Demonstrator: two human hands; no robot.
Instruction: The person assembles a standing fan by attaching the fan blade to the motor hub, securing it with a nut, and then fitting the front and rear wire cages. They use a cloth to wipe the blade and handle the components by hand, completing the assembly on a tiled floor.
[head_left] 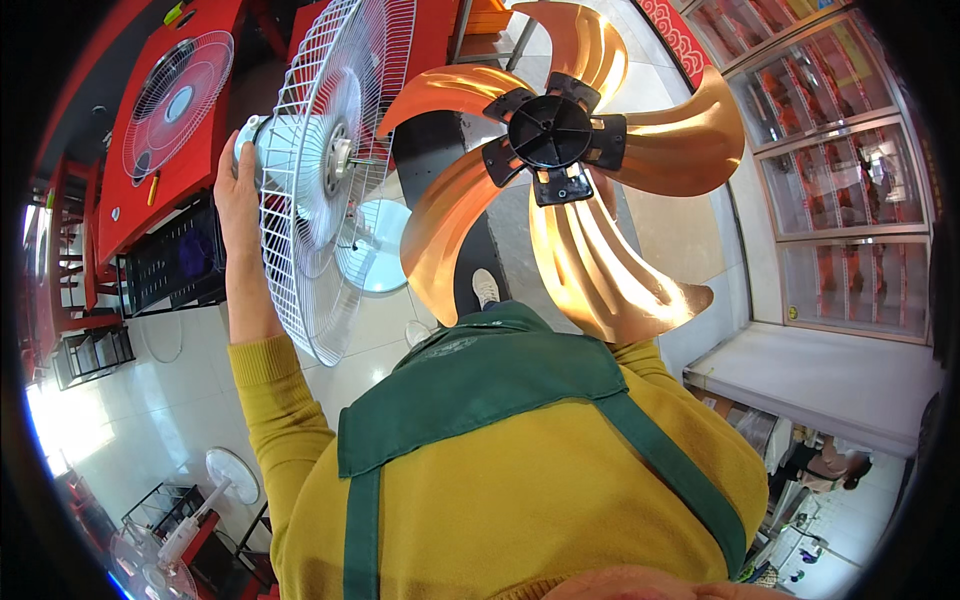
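On the left is a pale stand fan [340, 165], its white wire rear grille [300, 290] seen nearly edge-on and its bare metal shaft pointing right. My left hand [238, 200] is closed around the back of its motor housing, fingers up. A round light base [378, 250] shows below on the floor. Facing me to the right, held up apart from the shaft, is a shiny copper-coloured fan blade [610, 275] with a black hub [549, 131]. My right sleeve [645, 360] passes beneath it. The right hand is almost wholly hidden behind the blade, which it appears to support.
A red table [125, 220] at the far left bears a round wire fan grille [178, 110] and a small yellow-handled tool [153, 188]. Glass-fronted cabinets [850, 190] line the right side. Other fans [230, 475] stand behind at lower left; another person [825, 465] is at lower right.
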